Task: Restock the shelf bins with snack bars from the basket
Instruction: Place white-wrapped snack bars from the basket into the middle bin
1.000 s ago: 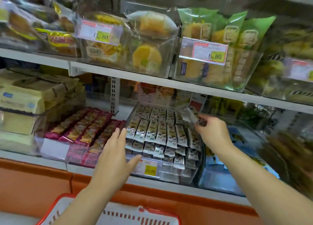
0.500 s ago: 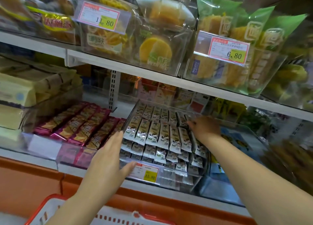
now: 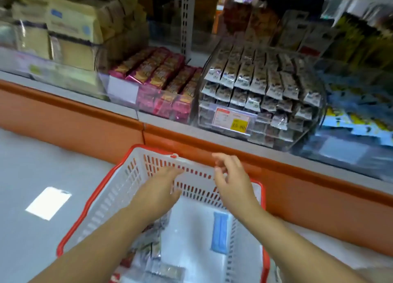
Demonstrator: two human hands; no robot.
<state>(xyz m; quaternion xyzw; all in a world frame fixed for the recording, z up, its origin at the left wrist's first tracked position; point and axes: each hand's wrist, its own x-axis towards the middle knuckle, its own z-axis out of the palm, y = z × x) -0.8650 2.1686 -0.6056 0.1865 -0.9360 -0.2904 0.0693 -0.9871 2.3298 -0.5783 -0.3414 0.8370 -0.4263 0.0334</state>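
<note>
A white basket with a red rim (image 3: 102, 199) stands on the floor below the shelf. Both my hands hover over its far wall, empty. My left hand (image 3: 159, 189) has straight fingers pointing right. My right hand (image 3: 230, 176) has loosely bent fingers. In the basket lie a blue bar (image 3: 220, 232) and several silver and red wrapped snack bars (image 3: 148, 250), partly hidden by my left forearm. On the shelf, a clear bin (image 3: 316, 121) holds rows of grey-and-white snack bars (image 3: 259, 80). To its left a bin holds pink-wrapped bars (image 3: 161, 74).
An orange kick panel (image 3: 297, 187) runs under the shelf edge, right behind the basket. A yellow price tag (image 3: 230, 121) hangs on the grey-bar bin. Beige cake packs (image 3: 70, 27) are stacked at the left, blurred packets at the right. Grey floor (image 3: 42, 165) lies to the left.
My view has dropped from the shelf to the basket. Both hands have come down from the grey-bar bin to above the basket. The bar my right hand held is no longer in it.
</note>
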